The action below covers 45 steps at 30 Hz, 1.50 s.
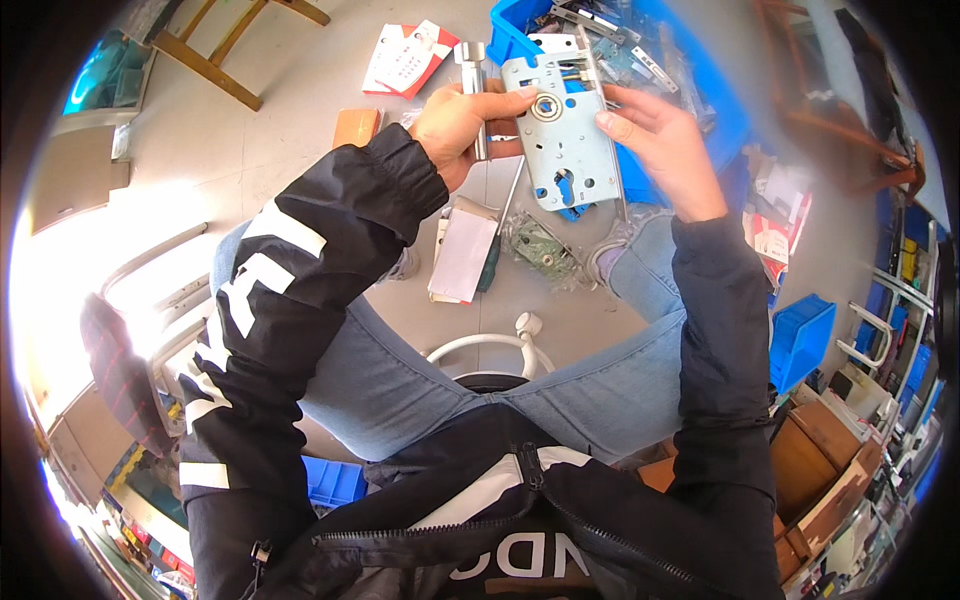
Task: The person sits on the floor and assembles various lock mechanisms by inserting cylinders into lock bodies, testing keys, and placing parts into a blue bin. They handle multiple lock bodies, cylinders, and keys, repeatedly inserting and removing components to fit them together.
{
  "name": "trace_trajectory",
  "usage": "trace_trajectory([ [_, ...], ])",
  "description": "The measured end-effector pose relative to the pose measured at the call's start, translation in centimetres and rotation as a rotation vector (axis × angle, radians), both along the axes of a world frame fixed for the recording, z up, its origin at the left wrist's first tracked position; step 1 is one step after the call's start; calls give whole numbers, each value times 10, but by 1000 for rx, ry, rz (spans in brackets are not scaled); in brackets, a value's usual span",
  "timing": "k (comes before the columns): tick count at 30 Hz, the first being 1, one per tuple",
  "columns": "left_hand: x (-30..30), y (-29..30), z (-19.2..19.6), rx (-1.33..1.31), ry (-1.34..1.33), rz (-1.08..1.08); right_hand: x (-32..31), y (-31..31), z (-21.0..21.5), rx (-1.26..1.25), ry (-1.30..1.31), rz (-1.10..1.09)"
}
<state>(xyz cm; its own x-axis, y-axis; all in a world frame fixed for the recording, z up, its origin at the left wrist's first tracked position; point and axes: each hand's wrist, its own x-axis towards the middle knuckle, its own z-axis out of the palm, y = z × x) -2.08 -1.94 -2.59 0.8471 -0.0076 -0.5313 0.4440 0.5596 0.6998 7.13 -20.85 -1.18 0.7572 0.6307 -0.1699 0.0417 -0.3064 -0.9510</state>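
Note:
I hold a grey metal mortise lock body (562,140) up in front of me with both hands. My left hand (462,128) grips its left edge together with a silver door handle (474,70) that sticks upward. My right hand (662,140) steadies the lock's right edge with fingertips near its faceplate. The lock has a round hub hole near the top and a keyhole cutout low down.
A blue bin (700,90) of metal lock parts sits on the floor behind the lock. A white box (463,255), a bagged part (542,247), red-and-white leaflets (408,58) and a brown box (356,126) lie on the floor. A smaller blue bin (800,340) stands at right.

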Motion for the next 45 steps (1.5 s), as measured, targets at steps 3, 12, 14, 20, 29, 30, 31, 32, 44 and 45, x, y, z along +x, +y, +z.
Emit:
trace_trajectory([
  [3,-7,-5,-11,-13,105,66,-11,-1,-3,-363,-420,-49],
  [12,-19,-22,-32,-11,234,93,-43,15,-24,-747,-497,156],
  [14,-18,-23,-29,9,198,61,-35,13,-32,-631,-501,124],
  [20,-6,-1,-10,-104,88,198,-6,-8,-31,-3,731,87],
  [29,4,72,25,-344,-43,387,-4,-26,-99,-492,23,86],
  [30,2,79,31,-316,-91,399,-5,-30,-116,-686,-82,72],
  [31,-2,83,36,-341,-170,348,-8,-34,-133,-916,-180,85],
  [32,-4,84,40,-370,-158,375,-17,-40,-150,-1011,-248,59],
  [44,-11,66,34,-345,93,276,-69,-48,-259,-1127,-457,-1],
  [45,-12,63,34,-372,101,290,-64,-48,-263,-1129,-479,-11],
])
